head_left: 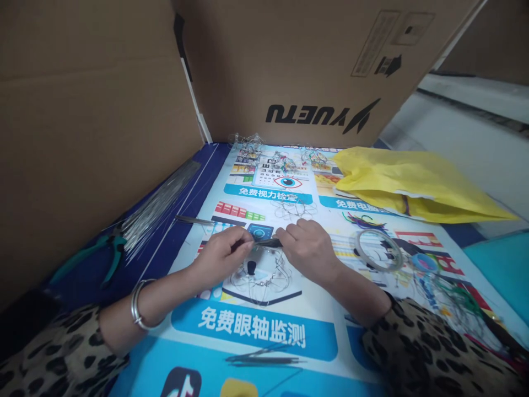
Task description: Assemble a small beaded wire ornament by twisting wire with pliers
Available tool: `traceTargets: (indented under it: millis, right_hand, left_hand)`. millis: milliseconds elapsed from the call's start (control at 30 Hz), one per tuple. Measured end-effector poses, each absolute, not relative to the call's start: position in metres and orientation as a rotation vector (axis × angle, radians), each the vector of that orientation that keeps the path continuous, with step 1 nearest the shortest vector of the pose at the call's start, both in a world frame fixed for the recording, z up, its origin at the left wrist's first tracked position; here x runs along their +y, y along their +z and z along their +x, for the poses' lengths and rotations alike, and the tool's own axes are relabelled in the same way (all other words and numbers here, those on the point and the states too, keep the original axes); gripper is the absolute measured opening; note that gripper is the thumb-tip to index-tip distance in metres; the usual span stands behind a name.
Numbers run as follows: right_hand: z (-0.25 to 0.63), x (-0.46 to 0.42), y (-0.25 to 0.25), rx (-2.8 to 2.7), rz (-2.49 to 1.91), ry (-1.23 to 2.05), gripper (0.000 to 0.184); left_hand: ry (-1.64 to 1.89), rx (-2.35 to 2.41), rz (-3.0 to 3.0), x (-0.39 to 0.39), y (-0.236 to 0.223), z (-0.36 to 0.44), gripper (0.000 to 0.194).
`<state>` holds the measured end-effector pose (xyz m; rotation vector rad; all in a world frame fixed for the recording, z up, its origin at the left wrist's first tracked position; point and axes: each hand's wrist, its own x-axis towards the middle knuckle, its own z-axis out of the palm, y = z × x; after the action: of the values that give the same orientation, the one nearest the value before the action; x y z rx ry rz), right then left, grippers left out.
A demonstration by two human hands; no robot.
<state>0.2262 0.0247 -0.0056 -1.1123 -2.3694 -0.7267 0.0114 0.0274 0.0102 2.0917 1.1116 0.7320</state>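
1. In the head view, my left hand [225,251] pinches one end of a slim, dark grey, wire-like bundle [268,242], fingertips closed; my right hand [308,248] is curled shut around the other end. I hold it just beyond my landmark, the looped, thin-wire piece with beads [268,281].
2. The left pinch takes in only a little, so I judge an uneven pull could slip that end free or fan out the strands.
3. Dipping my hands could catch the landmark's loops and bend them.
4. Nearer me than the landmark lie loose dark wires [268,359]; a dragging wrist could scatter them.
5. Right of it, my leopard-print right sleeve [417,336] is near a coloured wire tangle [458,303] and could snag.
6. Left of it, the teal-handled pliers [118,253] sit against straight silver wires [159,207]; a careless reach could spread those.
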Motion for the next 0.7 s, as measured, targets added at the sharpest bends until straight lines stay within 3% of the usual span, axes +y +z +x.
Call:
traceTargets:
  millis: [267,467,700]
  right_hand:
    - [0.227,0.025,-0.006,-2.396,-1.13,-0.689,0.019]
    - [0.223,0.02,-0.007,-2.348,-1.26,-0.614,0.017]
    - [0.218,0.014,-0.003,-2.363,-1.36,-0.558,0.015]
  left_hand:
    - [0.627,1.076,2.0,0.027,0.014,0.012,0.016]
    - [0.629,1.088,2.026,0.027,0.008,0.012,0.006]
    - [0.638,1.132,2.084,0.026,0.009,0.013,0.014]
